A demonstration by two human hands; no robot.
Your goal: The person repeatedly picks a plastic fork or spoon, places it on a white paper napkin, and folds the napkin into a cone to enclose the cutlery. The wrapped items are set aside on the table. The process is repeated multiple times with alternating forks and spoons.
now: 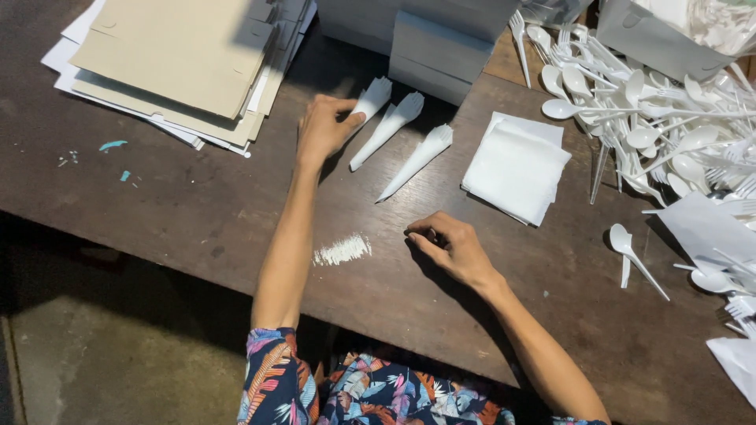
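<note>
Head view, looking down on a dark wooden table point(197, 212). The left hand point(323, 130), upper centre of the frame, rests its thumb and fingertips on the wide end of a wrapped napkin cone point(370, 101), pressing it to the table rather than lifting it; the fingers are half curled, not closed around it. Two further cones point(387, 128) point(417, 161) lie just to its right, parallel and apart. The right hand point(449, 248), lower centre, is drawn together with the fingertips pinched at the table surface; whether it has anything between them cannot be told. A white scuffed patch point(342, 250) marks the wood between the forearms. A stack of square napkins point(516, 165) lies right of centre, a heap of white plastic spoons and forks point(661, 118) at upper right, flat cardboard sheets point(173, 55) at upper left. The cone appears very light, soft and easily crushed or unrolled; the stiffer middle of the roll, where the paper overlaps, likely offers the surest hold, taken gently.
</note>
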